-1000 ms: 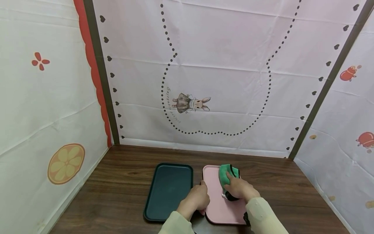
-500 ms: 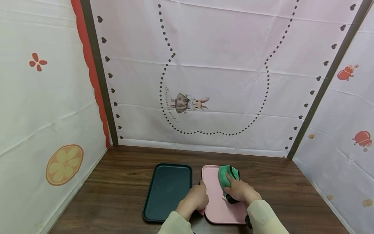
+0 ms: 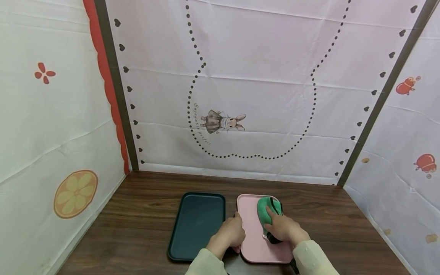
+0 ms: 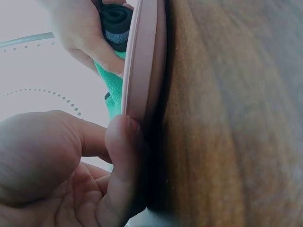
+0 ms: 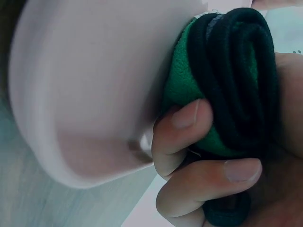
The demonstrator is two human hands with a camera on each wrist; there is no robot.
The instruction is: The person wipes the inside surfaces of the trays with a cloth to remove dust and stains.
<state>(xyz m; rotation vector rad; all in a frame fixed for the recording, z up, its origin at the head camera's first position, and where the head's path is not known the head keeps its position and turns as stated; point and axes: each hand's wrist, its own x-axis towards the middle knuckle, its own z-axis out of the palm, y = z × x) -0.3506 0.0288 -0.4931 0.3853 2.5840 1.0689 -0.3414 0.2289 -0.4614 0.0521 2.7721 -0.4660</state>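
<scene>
A pink tray (image 3: 249, 217) lies on the wooden table. My left hand (image 3: 232, 232) holds its left rim; in the left wrist view one fingertip (image 4: 124, 130) presses right against the tray's edge. My right hand (image 3: 283, 228) grips a folded green cloth (image 3: 264, 211) with black edging and holds it down on the right half of the tray. Seen from the right wrist, curled fingers (image 5: 189, 118) wrap the rolled end of the cloth (image 5: 232, 80). A small white bit (image 3: 264, 236) shows beside the cloth's near end.
Left of the pink tray, a dark green tray (image 3: 197, 225) lies on the brown table (image 3: 144, 217). Printed white sheets (image 3: 261, 103) stand around the table at the back and both sides.
My right hand and the green cloth have slid a little toward the near side of the pink tray. My left hand stays at the rim.
</scene>
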